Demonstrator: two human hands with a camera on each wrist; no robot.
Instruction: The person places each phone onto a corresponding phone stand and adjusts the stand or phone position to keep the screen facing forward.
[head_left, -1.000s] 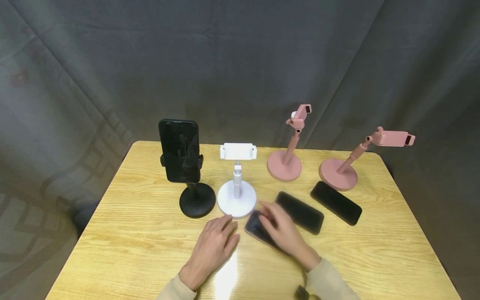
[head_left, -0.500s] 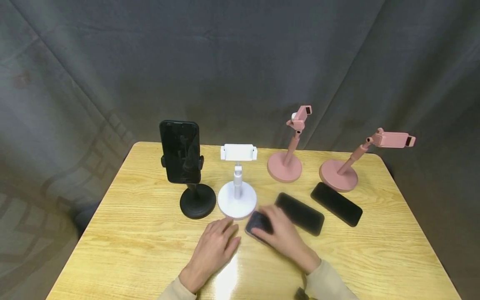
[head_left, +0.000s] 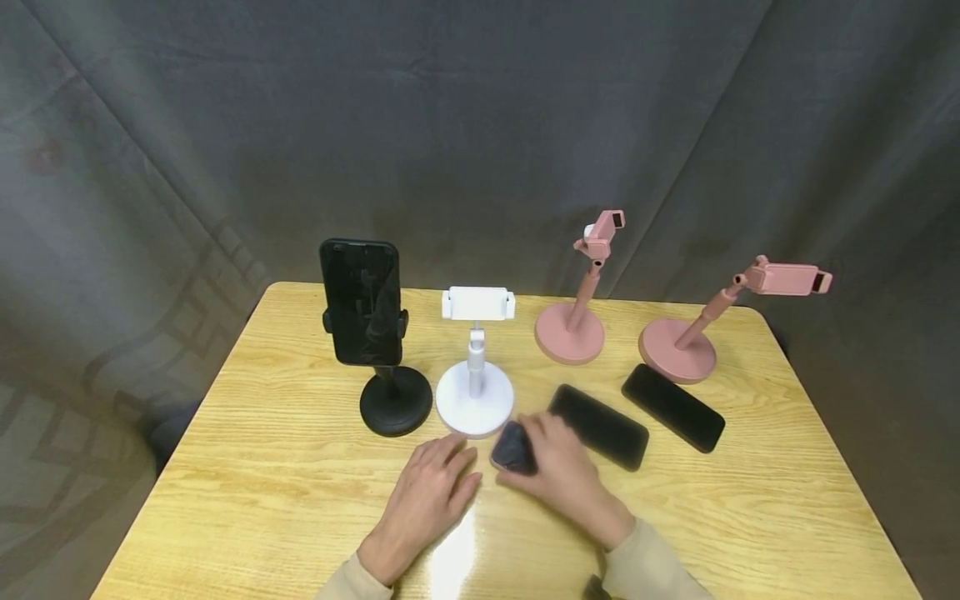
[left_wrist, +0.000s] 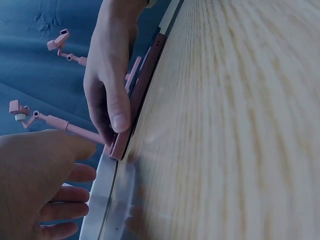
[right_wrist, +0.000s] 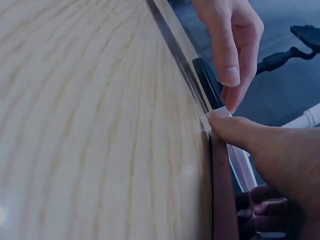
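My right hand (head_left: 562, 475) reaches over a dark-screened phone (head_left: 513, 450) lying on the wooden table, thumb on its near long edge and fingers on the far one. In the right wrist view the thumb presses the reddish side of the phone (right_wrist: 224, 195); my palm hides much of its screen in the head view. My left hand (head_left: 426, 492) rests on the table left of the phone, fingers relaxed and holding nothing. Its fingertips lie right at the round base of a white phone stand (head_left: 477, 304), whose clamp holds nothing.
A black stand (head_left: 395, 402) on the left holds an upright phone (head_left: 360, 302). Behind on the right are two pink stands (head_left: 568, 335) with bare clamps. Two black phones (head_left: 600, 427) lie right of my right hand. A dark grey curtain (head_left: 480, 142) hangs behind the table.
My right hand has settled from hovering over the phone to gripping its two long edges, the thumb moving to the near side. The left hand and the stands stay put.
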